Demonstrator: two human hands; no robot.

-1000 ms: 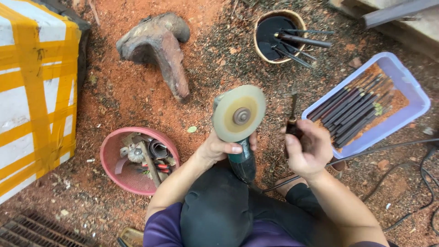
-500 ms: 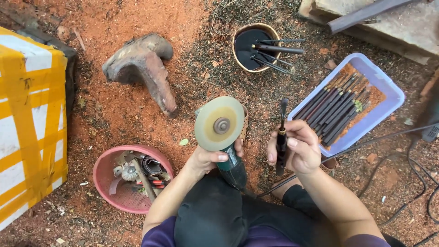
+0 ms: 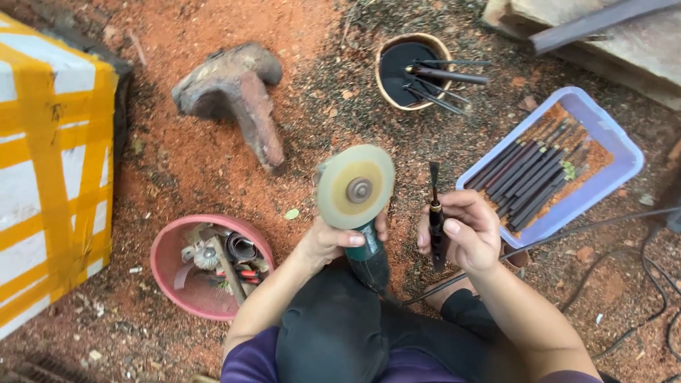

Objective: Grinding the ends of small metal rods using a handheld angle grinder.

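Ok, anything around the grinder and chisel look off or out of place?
Nothing is spilled or broken. One oddity: the angle grinder in the left hand shows its disc bare, no guard visible. The right hand holds the chisel upright beside it, apart from the disc.

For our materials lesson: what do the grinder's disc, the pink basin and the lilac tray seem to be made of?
Disc: pale, matte, probably abrasive or fibre, with a metal hub. Pink basin: likely plastic, smooth and evenly coloured. Lilac tray: likely plastic too, with thin glossy walls.

Outdoor dirt-floor workshop: angle grinder [image 3: 358, 213], tray of chisels [image 3: 560, 167], tool bowl [image 3: 209, 266].
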